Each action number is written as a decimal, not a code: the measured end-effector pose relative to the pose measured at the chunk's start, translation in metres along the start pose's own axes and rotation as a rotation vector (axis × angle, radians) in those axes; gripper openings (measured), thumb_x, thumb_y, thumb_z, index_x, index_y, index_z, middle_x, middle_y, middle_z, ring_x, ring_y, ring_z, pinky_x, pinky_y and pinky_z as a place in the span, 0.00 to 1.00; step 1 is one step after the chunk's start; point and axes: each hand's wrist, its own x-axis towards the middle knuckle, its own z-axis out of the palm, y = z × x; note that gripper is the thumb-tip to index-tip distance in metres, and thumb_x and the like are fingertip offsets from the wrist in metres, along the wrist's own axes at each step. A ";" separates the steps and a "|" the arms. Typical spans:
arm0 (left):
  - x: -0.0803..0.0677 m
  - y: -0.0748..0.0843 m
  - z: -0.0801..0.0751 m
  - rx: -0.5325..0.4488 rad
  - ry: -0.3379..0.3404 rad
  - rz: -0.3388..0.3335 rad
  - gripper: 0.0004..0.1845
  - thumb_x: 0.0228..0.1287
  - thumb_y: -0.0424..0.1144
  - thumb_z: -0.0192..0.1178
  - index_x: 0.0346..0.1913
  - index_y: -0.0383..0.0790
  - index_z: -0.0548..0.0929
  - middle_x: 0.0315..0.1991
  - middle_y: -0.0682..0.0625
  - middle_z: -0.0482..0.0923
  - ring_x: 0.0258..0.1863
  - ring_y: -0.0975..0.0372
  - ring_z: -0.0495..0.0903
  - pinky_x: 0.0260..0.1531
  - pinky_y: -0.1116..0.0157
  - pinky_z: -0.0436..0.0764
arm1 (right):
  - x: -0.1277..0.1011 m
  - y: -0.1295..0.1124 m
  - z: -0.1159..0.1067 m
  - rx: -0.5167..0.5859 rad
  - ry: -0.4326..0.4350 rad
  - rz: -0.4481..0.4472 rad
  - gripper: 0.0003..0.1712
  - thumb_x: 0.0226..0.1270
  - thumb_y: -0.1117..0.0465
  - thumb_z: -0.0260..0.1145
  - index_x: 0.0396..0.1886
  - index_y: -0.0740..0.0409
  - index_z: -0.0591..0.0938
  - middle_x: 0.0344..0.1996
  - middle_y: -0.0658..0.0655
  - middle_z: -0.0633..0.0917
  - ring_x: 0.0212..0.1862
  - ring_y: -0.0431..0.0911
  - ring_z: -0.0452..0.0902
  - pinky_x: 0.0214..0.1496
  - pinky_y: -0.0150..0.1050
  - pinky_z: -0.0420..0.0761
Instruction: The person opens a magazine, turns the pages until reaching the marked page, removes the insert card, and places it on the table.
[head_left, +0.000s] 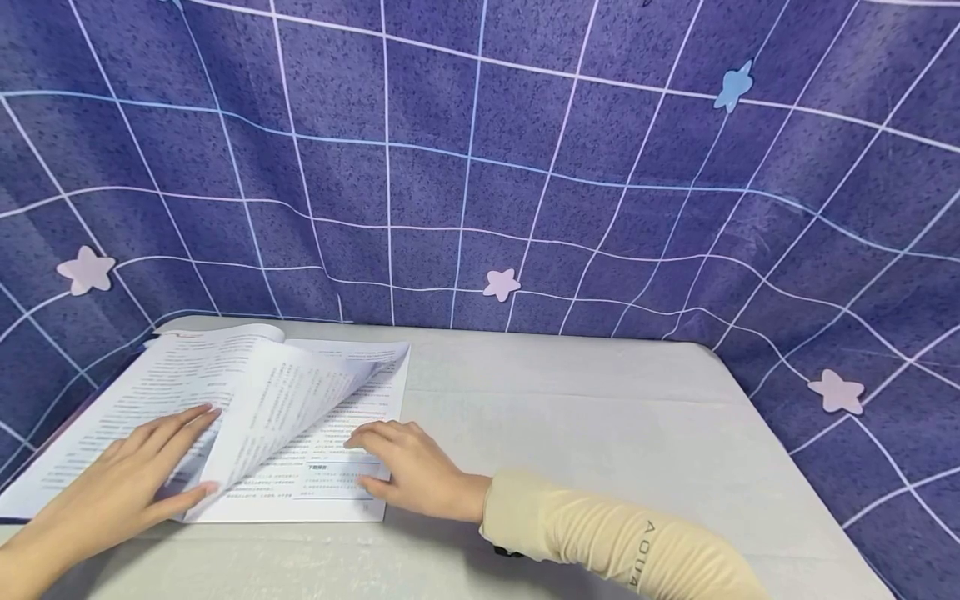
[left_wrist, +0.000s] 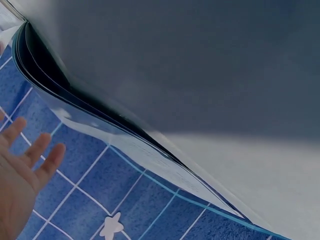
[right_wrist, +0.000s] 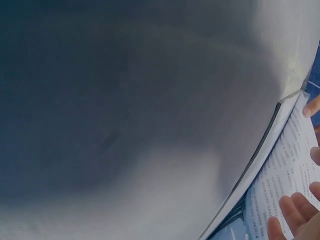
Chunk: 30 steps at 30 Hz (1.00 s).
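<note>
An open book (head_left: 352, 492) with printed text lies at the left of the table. One lifted page (head_left: 288, 400) stands curved across the middle, its free edge slanting over the right-hand page. My left hand (head_left: 138, 475) is over the left-hand page (head_left: 150, 383), fingers extended, with the thumb at the lower end of the lifted page. Over the right-hand page, my right hand (head_left: 420, 471) has its fingers loosely bent with nothing between them. In the right wrist view, the fingers of the right hand (right_wrist: 300, 215) are spread beside the printed page (right_wrist: 280, 175).
A pale grey cloth covers the table (head_left: 585, 433), which extends to the right of the book. Behind and around it hangs a blue curtain (head_left: 420, 192) with white grid lines and stars. The right forearm wears a beige sleeve (head_left: 600, 525).
</note>
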 end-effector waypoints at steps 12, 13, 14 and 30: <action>-0.001 -0.006 0.002 0.016 0.060 0.025 0.51 0.50 0.67 0.56 0.69 0.34 0.55 0.69 0.39 0.54 0.67 0.46 0.54 0.71 0.55 0.41 | -0.003 -0.002 0.005 -0.013 -0.095 -0.002 0.22 0.59 0.48 0.63 0.53 0.47 0.74 0.53 0.44 0.77 0.57 0.36 0.72 0.54 0.28 0.70; 0.000 -0.006 0.002 0.016 0.060 0.023 0.51 0.51 0.67 0.55 0.69 0.35 0.56 0.69 0.39 0.53 0.66 0.45 0.55 0.70 0.53 0.42 | -0.003 -0.003 0.005 -0.014 -0.105 -0.003 0.22 0.59 0.48 0.63 0.52 0.47 0.74 0.53 0.44 0.77 0.57 0.36 0.72 0.54 0.28 0.70; 0.000 -0.006 0.001 0.015 0.060 0.024 0.50 0.51 0.68 0.55 0.68 0.35 0.56 0.69 0.38 0.53 0.65 0.45 0.56 0.70 0.52 0.42 | -0.003 -0.003 0.005 -0.015 -0.114 -0.004 0.22 0.59 0.48 0.63 0.52 0.47 0.74 0.53 0.44 0.78 0.56 0.36 0.72 0.54 0.28 0.70; -0.002 -0.003 0.003 0.000 0.030 0.034 0.37 0.59 0.57 0.53 0.68 0.42 0.60 0.68 0.43 0.56 0.72 0.53 0.45 0.60 0.40 0.53 | -0.006 -0.007 0.007 -0.049 -0.228 -0.011 0.25 0.57 0.45 0.64 0.54 0.45 0.74 0.53 0.45 0.77 0.54 0.35 0.72 0.49 0.26 0.68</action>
